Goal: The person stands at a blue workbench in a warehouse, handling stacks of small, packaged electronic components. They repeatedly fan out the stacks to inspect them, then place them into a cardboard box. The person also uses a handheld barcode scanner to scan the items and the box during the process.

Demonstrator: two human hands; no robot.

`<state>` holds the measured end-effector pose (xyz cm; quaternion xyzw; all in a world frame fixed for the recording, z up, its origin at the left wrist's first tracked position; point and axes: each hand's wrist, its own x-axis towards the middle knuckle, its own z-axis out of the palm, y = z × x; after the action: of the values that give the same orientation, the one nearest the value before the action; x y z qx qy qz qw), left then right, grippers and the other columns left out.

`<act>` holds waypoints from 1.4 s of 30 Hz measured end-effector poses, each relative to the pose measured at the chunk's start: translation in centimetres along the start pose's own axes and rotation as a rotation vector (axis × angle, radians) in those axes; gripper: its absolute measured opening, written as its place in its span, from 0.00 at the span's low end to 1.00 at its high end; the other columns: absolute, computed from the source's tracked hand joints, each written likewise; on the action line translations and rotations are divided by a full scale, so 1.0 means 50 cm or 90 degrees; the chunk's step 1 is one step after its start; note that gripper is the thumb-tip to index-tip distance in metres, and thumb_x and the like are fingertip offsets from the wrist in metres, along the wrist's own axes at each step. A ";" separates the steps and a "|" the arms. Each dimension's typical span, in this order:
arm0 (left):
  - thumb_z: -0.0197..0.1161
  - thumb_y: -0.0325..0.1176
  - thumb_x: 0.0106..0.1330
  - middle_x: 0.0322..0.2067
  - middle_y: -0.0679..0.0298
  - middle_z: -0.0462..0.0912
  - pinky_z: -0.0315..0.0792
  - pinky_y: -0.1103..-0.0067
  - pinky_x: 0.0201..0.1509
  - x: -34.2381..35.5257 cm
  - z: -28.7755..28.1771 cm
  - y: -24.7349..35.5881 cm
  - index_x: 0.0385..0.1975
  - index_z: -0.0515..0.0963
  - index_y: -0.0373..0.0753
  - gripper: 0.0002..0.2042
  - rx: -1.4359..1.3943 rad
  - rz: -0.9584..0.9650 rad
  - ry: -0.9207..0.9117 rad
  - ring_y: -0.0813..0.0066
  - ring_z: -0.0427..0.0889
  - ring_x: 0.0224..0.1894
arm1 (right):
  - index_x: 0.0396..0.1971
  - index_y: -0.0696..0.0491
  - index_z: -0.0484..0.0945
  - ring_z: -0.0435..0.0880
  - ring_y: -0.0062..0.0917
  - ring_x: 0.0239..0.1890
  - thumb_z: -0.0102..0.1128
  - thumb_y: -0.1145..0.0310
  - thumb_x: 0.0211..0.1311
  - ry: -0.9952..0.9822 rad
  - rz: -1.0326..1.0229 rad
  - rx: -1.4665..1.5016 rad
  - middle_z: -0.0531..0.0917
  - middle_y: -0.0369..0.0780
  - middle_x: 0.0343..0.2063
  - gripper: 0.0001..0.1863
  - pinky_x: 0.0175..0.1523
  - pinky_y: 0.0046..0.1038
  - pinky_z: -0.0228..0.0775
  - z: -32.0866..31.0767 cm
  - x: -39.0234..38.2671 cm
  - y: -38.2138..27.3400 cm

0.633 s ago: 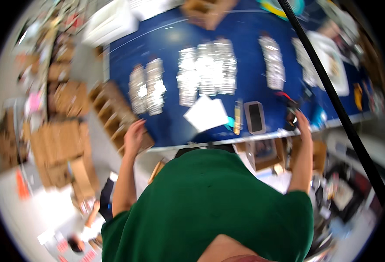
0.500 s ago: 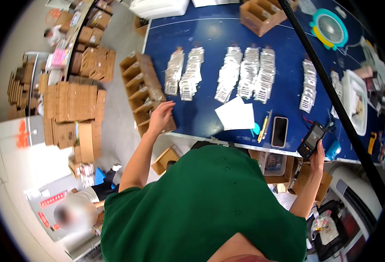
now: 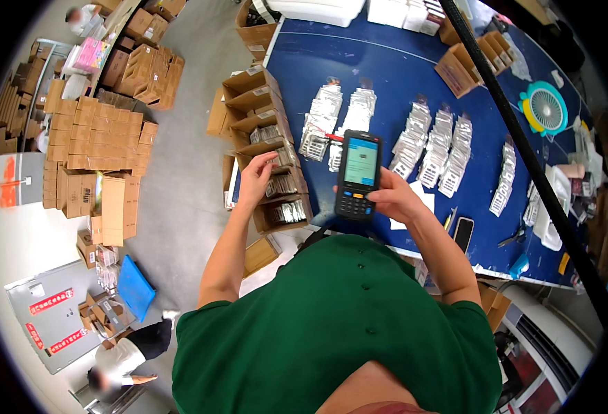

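Since the earlier frame, the black handheld scanner (image 3: 358,176) has moved from the near edge of the blue table (image 3: 387,69), right of the phone (image 3: 463,233), to above its near left corner. Along the left edge runs a divided brown cardboard box (image 3: 249,84), small flat packets (image 3: 281,184) filling its nearer compartments. The left hand (image 3: 254,181) reaches over these, fingers bent; whether they grip a packet I cannot tell. Glossy, overlapping silvery strips (image 3: 321,121) lie behind the scanner, whose hard, oblong keypad end sits within the right hand's (image 3: 397,198) closed fingers.
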<state>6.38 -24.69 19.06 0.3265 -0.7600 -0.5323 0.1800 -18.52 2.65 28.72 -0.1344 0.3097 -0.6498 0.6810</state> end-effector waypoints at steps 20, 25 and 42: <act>0.42 0.57 0.80 0.47 0.47 0.87 0.76 0.72 0.63 0.565 -0.144 -0.063 0.46 0.83 0.23 0.35 -0.305 -0.064 -0.209 0.61 0.86 0.53 | 0.59 0.57 0.73 0.86 0.29 0.52 0.70 0.79 0.58 0.095 0.270 -0.095 0.84 0.43 0.52 0.28 0.59 0.33 0.79 0.078 0.613 0.068; 0.42 0.57 0.80 0.46 0.46 0.87 0.76 0.73 0.63 0.594 -0.143 -0.087 0.45 0.84 0.24 0.36 -0.345 -0.088 -0.232 0.60 0.87 0.51 | 0.52 0.60 0.77 0.89 0.28 0.45 0.70 0.79 0.58 0.124 0.255 -0.085 0.87 0.43 0.45 0.21 0.52 0.31 0.83 0.062 0.646 0.071; 0.43 0.59 0.78 0.44 0.49 0.88 0.75 0.74 0.62 0.586 -0.139 -0.080 0.43 0.85 0.27 0.36 -0.312 -0.096 -0.208 0.63 0.87 0.50 | 0.60 0.57 0.71 0.81 0.25 0.54 0.74 0.69 0.59 0.163 0.082 -0.203 0.82 0.39 0.51 0.31 0.59 0.31 0.74 0.171 0.490 0.052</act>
<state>-9.22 -50.54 15.75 0.2390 -0.6017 -0.7569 0.0889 -12.23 -22.66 27.76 -0.1370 0.5007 -0.5596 0.6461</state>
